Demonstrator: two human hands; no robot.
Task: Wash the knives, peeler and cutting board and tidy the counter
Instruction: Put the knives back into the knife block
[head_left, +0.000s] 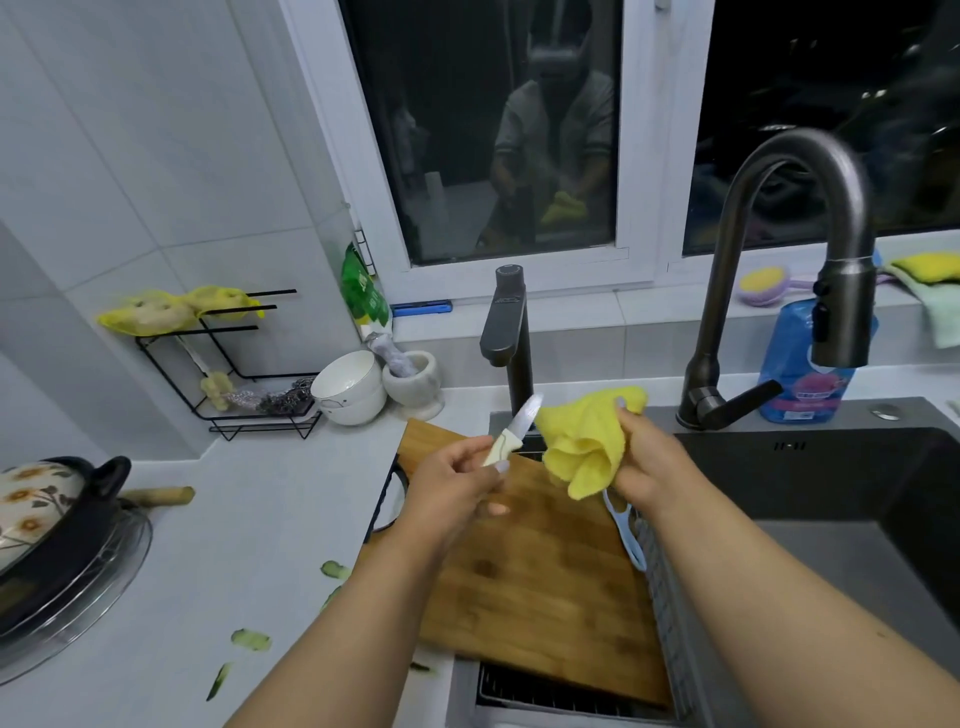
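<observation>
My left hand (457, 480) grips the knife (511, 431) by its handle; my right hand (647, 460) bunches the cloth (584, 441) just right of the blade. Both hover over the board (530, 571). My right wrist half hides the peeler (626, 535).

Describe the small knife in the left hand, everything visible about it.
The small white-bladed knife has a short, pale blade, possibly ceramic, and a cream handle with a thin dark wavy line. The left hand grips its handle, blade pointing up and to the right, above the wooden cutting board. Its tip comes close to the yellow cloth held in the right hand; contact cannot be told.
</observation>
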